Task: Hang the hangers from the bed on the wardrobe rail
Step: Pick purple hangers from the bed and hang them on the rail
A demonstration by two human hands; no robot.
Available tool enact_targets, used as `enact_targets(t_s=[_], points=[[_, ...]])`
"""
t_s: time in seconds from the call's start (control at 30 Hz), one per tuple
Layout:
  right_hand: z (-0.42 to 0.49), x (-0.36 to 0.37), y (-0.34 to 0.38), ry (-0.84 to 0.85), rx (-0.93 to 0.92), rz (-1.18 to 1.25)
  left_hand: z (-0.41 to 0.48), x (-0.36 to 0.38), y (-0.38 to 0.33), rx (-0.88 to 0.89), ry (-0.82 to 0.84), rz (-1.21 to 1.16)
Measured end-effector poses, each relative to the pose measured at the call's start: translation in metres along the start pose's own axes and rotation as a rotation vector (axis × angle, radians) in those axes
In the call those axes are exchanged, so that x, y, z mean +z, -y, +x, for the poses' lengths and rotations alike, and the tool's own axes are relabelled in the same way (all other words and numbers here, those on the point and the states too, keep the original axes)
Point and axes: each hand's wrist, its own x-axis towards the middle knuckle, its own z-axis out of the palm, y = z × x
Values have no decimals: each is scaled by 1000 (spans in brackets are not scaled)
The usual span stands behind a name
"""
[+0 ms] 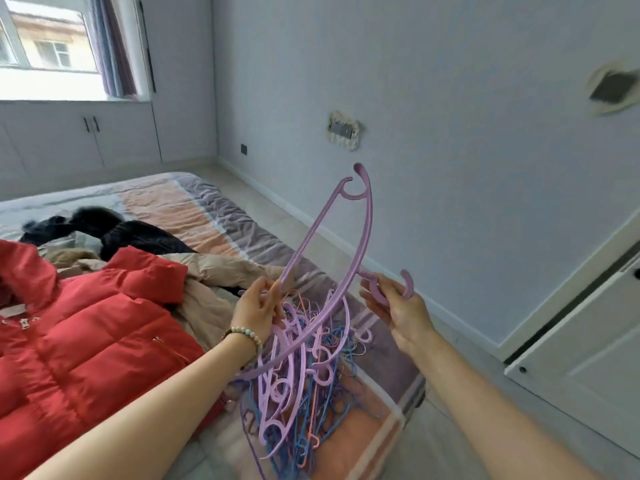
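Hangers (300,375) gripped by left hand (258,308), right hand (401,308).

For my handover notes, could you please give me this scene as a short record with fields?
left hand: pinches the thin bar of the purple hanger
right hand: grips that hanger's hook
hanger position: raised and tilted over the bed
other hangers: tangled bunch below the left hand; purple, blue, pink
on the bed: red jacket, beige coat, dark clothes
wardrobe rail: not in view
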Motion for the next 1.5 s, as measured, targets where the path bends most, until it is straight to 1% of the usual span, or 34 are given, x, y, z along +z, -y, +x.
enact_targets(t_s=[0.03, 0.13, 0.17, 0.2, 0.23, 0.3, 0.33, 0.37, 0.47, 0.57, 0.6, 0.67, 0.73, 0.8, 0.87, 1.0, 1.13, 1.2, 1.37, 1.5], points=[[-8, -1, 20, -3, -8, -5, -1, 3, -18, 30, 20, 1], [-37, -7, 75, -4, -22, -17, -8, 19, -70, 177, 37, 295], [-47, -9, 91, -2, -31, -18, -14, 28, -90, 238, 60, 360], [-59, -10, 106, -5, -47, -29, -22, 38, -109, 274, 129, 362], [-70, -13, 118, -13, -65, -55, -32, 50, -129, 271, 251, 318], [-94, -20, 139, -35, -95, -83, -57, 72, -162, 144, 521, 51], [-106, -25, 147, -42, -107, -91, -69, 82, -173, 84, 583, -73], [-118, -32, 155, -50, -124, -108, -79, 90, -183, 68, 589, -134], [-153, -59, 180, -51, -179, -195, -103, 110, -208, 149, 570, -124], [-190, -95, 208, -88, -249, -320, -116, 129, -241, 195, 620, -122], [-202, -109, 217, -106, -280, -317, -120, 135, -254, 215, 635, -102], [-224, -141, 233, -126, -312, -189, -131, 149, -282, 261, 687, -75], [-245, -171, 247, -152, -297, -70, -146, 164, -310, 314, 758, -54], [-266, -198, 258, -169, -279, -52, -167, 181, -339, 391, 836, -24], [-288, -218, 269, -170, -299, -36, -192, 199, -368, 477, 910, 15], [-341, -252, 299, -168, -414, -10, -243, 233, -425, 662, 1026, 77], [-403, -282, 333, -189, -585, 49, -298, 261, -476, 852, 1089, 102], [-434, -293, 346, -230, -683, 33, -326, 274, -497, 901, 1121, 83], [-508, -326, 368, -439, -849, -176, -394, 306, -536, 1036, 1209, -10], [-575, -378, 383, -596, -956, -163, -439, 341, -551, 1052, 1319, -103]])
